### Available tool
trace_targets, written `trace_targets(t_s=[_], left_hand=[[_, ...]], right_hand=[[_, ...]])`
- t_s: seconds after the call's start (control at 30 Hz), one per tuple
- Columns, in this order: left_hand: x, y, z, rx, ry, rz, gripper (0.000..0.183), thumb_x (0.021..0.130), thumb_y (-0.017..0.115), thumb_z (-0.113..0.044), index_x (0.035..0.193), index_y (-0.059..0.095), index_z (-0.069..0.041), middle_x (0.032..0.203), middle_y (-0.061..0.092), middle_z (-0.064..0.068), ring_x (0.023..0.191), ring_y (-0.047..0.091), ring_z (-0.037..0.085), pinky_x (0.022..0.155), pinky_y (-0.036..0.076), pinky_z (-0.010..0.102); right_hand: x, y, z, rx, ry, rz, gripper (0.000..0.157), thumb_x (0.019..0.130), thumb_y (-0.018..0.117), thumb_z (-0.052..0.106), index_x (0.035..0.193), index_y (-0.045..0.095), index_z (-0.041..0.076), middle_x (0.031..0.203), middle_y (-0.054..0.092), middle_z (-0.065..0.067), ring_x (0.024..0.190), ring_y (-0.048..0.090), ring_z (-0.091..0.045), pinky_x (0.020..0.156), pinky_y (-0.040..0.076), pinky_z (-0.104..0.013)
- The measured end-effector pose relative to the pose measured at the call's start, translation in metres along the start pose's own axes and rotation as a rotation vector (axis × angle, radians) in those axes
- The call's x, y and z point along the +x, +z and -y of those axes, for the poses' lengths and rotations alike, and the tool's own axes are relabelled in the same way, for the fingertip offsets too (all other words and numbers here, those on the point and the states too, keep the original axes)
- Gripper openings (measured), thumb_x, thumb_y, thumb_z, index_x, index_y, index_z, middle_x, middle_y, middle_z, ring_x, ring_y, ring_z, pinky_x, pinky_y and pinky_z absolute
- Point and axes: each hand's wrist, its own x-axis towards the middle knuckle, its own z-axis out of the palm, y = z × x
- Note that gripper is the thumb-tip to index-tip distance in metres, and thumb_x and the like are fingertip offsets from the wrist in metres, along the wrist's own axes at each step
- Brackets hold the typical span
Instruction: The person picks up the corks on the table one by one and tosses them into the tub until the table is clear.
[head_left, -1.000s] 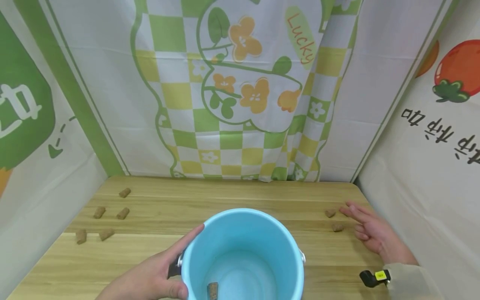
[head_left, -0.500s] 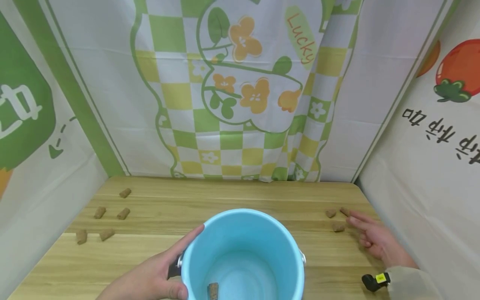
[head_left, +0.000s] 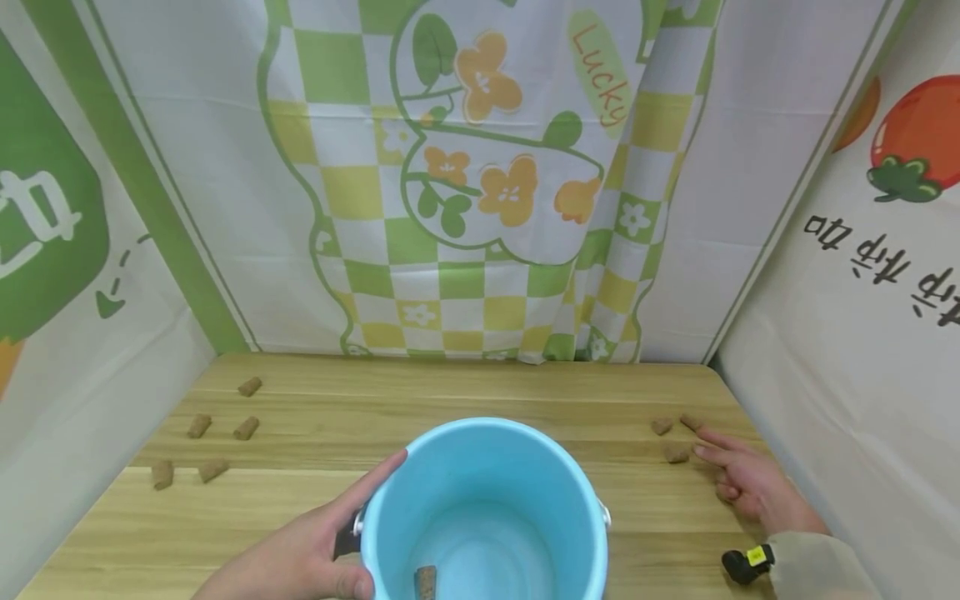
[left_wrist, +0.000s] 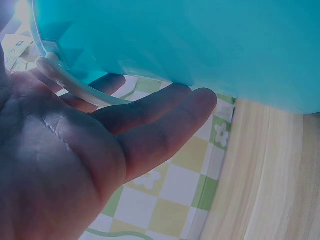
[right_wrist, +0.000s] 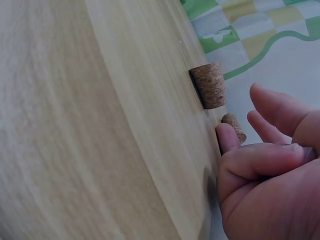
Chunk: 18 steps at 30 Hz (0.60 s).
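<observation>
My left hand (head_left: 307, 533) lies along the left side of a light-blue bucket (head_left: 487, 467), thumb and forefinger near its rim. In the left wrist view, its fairly straight fingers rest against the outer wall, by the pale bail handle (left_wrist: 75, 87). One cork stopper (head_left: 426, 581) lies inside the bucket. At the table's right, my right hand (head_left: 750, 483) holds nothing, two fingers extended and others folded. Three corks lie near its fingertips: a left cork (head_left: 662, 426), a far cork (head_left: 691, 422) and a near cork (head_left: 677, 452). The right wrist view shows a tapered cork (right_wrist: 210, 86) beyond the fingers.
Several more corks, such as one cork (head_left: 213, 470), are scattered over the left of the wooden table (head_left: 337, 425). A patterned curtain (head_left: 487, 292) hangs behind the back edge. Printed cloth (head_left: 847, 375) walls off the right side.
My right hand has drawn slightly back to the right, and the far cork now shows beside its fingertips. Its two extended fingers have spread a little. Left hand and bucket stay almost still.
</observation>
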Motion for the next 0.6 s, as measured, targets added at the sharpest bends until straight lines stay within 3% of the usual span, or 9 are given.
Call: trace_targets(t_s=[0.13,0.33,0.6], left_hand=[[0.0,0.0,0.0,0.0,0.001,-0.004,0.1,0.088,0.077,-0.043,0.161,0.009,-0.038,0.156,0.027,0.018,0.128,0.045,0.041,0.091,0.051,0.04],[-0.001,0.001,-0.001,0.001,0.004,-0.008,0.099,0.088,0.077,-0.042,0.161,0.01,-0.038,0.156,0.029,0.018,0.128,0.046,0.04,0.09,0.051,0.04],[-0.001,0.001,-0.003,0.015,0.023,0.0,0.098,0.089,0.077,-0.04,0.161,0.01,-0.036,0.157,0.026,0.017,0.131,0.042,0.042,0.093,0.049,0.039]], right_hand=[[-0.001,0.004,-0.001,-0.066,-0.009,-0.005,0.072,0.096,0.068,0.011,0.155,0.027,0.001,0.139,0.045,-0.01,0.048,0.034,0.0,0.045,0.036,-0.017],[0.0,0.008,-0.001,-0.121,-0.03,0.011,0.075,0.095,0.069,0.01,0.155,0.027,-0.002,0.123,0.057,0.0,0.047,0.033,-0.001,0.046,0.036,-0.018],[0.0,0.013,-0.001,-0.182,-0.04,0.017,0.07,0.094,0.067,0.005,0.153,0.03,-0.003,0.135,0.051,-0.011,0.048,0.033,-0.001,0.046,0.035,-0.017]])
